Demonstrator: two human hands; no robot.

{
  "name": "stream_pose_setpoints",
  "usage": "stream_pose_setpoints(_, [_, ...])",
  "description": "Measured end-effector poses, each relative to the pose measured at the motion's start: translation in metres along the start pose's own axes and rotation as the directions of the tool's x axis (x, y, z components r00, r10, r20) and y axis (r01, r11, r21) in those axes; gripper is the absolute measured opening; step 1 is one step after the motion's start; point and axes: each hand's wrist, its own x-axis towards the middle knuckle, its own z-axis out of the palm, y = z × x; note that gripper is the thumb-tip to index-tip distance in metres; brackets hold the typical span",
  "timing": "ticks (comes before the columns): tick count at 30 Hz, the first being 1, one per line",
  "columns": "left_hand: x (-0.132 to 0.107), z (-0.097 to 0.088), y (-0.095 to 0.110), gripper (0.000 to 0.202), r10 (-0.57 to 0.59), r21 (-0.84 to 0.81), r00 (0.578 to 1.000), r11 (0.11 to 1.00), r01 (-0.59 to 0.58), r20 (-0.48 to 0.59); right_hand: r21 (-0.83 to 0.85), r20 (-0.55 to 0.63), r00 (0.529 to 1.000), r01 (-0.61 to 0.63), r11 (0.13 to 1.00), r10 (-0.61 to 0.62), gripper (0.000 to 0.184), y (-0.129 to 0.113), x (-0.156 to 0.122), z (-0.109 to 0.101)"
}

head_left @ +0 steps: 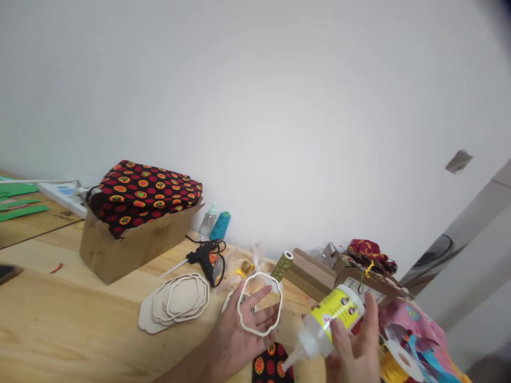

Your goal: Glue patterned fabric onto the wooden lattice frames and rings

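My left hand [236, 339] holds up a thin, pale frame [261, 334] with a scalloped outline, its fingers behind the ring. In my right hand [356, 348] is a squeeze glue bottle [319, 325] with a yellow label, tipped so its nozzle points down and left. Below the nozzle lies a black fabric piece [272, 366] with red and orange flower motifs, partly cut off by the picture's lower edge. Whether the nozzle touches the fabric I cannot tell. Left of my left hand, several scalloped pale boards [149, 314] and frames lie stacked on the wooden table [80, 330].
A cardboard box [120, 260] with patterned fabric [151, 186] stands at the back left. Near it are a glue gun [205, 259], a spray bottle [207, 222], a teal thread cone [220, 226] and a green roll [282, 266]. A yellow ribbon spool [393, 367] sits far right.
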Motion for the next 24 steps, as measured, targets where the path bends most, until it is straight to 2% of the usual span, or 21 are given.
stream_pose_setpoints(2, [0.0, 0.0, 0.001, 0.065, -0.01, -0.008, 1.0, 1.0, 0.01, 0.008, 0.023, 0.03, 0.992, -0.124, 0.992, 0.123, 0.084, -0.004, 0.015, -0.017])
stream_pose_setpoints(4, [0.0, 0.0, 0.002, 0.063, -0.018, -0.018, 1.0, 1.0, 0.019, 0.015, 0.098, 0.082, 0.954, -0.294, 0.951, 0.287, 0.089, 0.0, 0.026, -0.034])
stream_pose_setpoints(6, [0.0, 0.0, 0.003, 0.06, -0.026, -0.031, 1.0, 0.999, 0.027, 0.008, 0.199, 0.169, 0.867, -0.496, 0.845, 0.469, 0.097, 0.008, 0.034, -0.05])
stream_pose_setpoints(7, [0.001, 0.0, 0.003, 0.058, -0.031, -0.032, 0.999, 0.999, 0.031, 0.006, 0.232, 0.215, 0.806, -0.591, 0.773, 0.551, 0.093, 0.014, 0.037, -0.058])
stream_pose_setpoints(9, [0.001, -0.001, 0.004, 0.055, -0.038, -0.028, 0.999, 0.999, 0.038, 0.019, 0.254, 0.287, 0.684, -0.73, 0.635, 0.671, 0.072, 0.025, 0.045, -0.07])
stream_pose_setpoints(11, [0.003, -0.005, 0.005, 0.054, -0.053, -0.019, 0.997, 0.998, 0.054, 0.054, 0.244, 0.329, 0.574, -0.819, 0.52, 0.75, 0.052, 0.034, 0.053, -0.077])
stream_pose_setpoints(12, [0.004, -0.007, 0.005, 0.054, -0.061, -0.015, 0.995, 0.998, 0.063, 0.073, 0.243, 0.333, 0.545, -0.838, 0.488, 0.77, 0.048, 0.036, 0.057, -0.077])
stream_pose_setpoints(13, [0.004, -0.01, 0.006, 0.054, -0.067, -0.012, 0.994, 0.998, 0.068, 0.09, 0.248, 0.322, 0.537, -0.843, 0.477, 0.78, 0.048, 0.037, 0.059, -0.076])
stream_pose_setpoints(14, [0.005, -0.012, 0.006, 0.055, -0.069, -0.008, 0.992, 0.998, 0.07, 0.106, 0.253, 0.299, 0.545, -0.837, 0.485, 0.783, 0.053, 0.036, 0.061, -0.073])
stream_pose_setpoints(15, [0.006, -0.014, 0.006, 0.055, -0.071, -0.001, 0.99, 0.997, 0.071, 0.119, 0.252, 0.267, 0.575, -0.816, 0.52, 0.773, 0.061, 0.033, 0.061, -0.068])
stream_pose_setpoints(16, [0.007, -0.016, 0.006, 0.055, -0.072, 0.007, 0.989, 0.997, 0.072, 0.128, 0.248, 0.234, 0.629, -0.776, 0.58, 0.742, 0.072, 0.028, 0.06, -0.061])
stream_pose_setpoints(18, [0.008, -0.018, 0.005, 0.055, -0.09, 0.029, 0.986, 0.996, 0.087, 0.14, 0.2, 0.197, 0.772, -0.636, 0.745, 0.605, 0.096, 0.013, 0.054, -0.044])
stream_pose_setpoints(20, [0.01, -0.017, 0.003, 0.053, -0.137, 0.058, 0.98, 0.99, 0.129, 0.147, 0.17, 0.206, 0.902, -0.414, 0.894, 0.378, 0.096, -0.003, 0.046, -0.023])
stream_pose_setpoints(22, [0.011, -0.016, 0.001, 0.051, -0.161, 0.079, 0.975, 0.985, 0.15, 0.152, 0.17, 0.167, 0.969, -0.208, 0.963, 0.18, 0.098, -0.015, 0.038, -0.004])
stream_pose_setpoints(24, [0.011, -0.016, -0.001, 0.051, -0.148, 0.078, 0.978, 0.987, 0.138, 0.149, 0.12, 0.088, 0.996, -0.029, 0.992, 0.019, 0.106, -0.018, 0.031, 0.011])
